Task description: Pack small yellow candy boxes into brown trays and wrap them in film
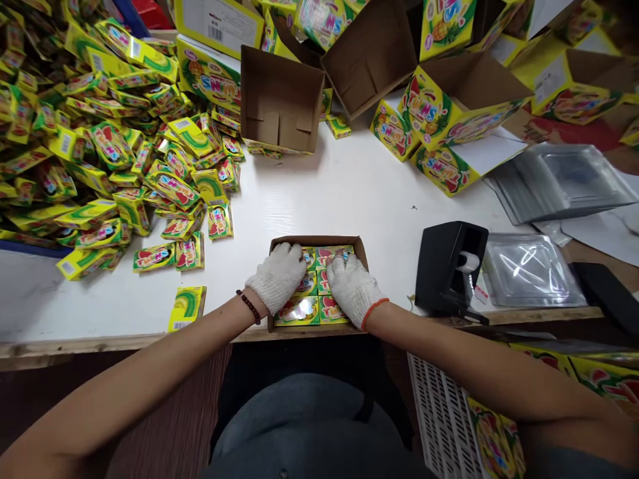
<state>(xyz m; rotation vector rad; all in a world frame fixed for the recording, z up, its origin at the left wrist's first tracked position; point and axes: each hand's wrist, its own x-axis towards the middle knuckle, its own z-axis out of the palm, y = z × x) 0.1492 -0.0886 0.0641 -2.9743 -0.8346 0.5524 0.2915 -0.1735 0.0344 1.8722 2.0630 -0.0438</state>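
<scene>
An open carton [272, 324] sits at the table's near edge, with rows of small yellow-green candy boxes [304, 311] lying inside it. My left hand [279, 276], in a white knitted glove, reaches over the carton's left side, fingers bent down and closed on the small boxes there. Opposite it, my right hand [353, 287], gloved too with an orange cuff edge, has its fingers curled onto the boxes at the right. The fingertips of both hands are partly hidden among the boxes.
A big heap of small candy boxes [110, 146] covers the left. Empty display cartons [282, 100] stand at the back. On the right are a black tape dispenser [444, 269], clear plastic lids [534, 269] and a stack of more lids [574, 176]. A white crate [444, 412] stands below.
</scene>
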